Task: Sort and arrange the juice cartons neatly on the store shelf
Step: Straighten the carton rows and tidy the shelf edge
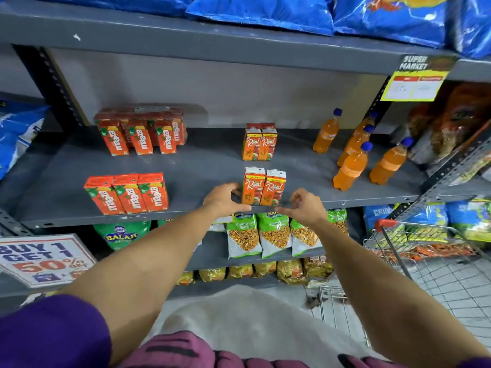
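Note:
Two orange Real juice cartons [264, 187] stand side by side at the front edge of the grey shelf [202, 166]. My left hand [224, 199] curls just left of them, fingertips near the left carton, holding nothing. On the other side, my right hand [305, 205] hovers just right of the pair with fingers bent and apart, also empty. A second pair of Real cartons [259, 143] stands further back. Three red Maaza cartons [127, 193] line the front left. A wrapped Maaza pack [142, 131] sits behind them.
Several orange soda bottles [353, 155] with blue caps stand at the shelf's right. Snack bags [273, 233] fill the lower shelf. A wire shopping cart [430, 251] stands at the right. A promotional sign [39, 258] leans at the lower left. Blue bags [265, 11] lie on the top shelf.

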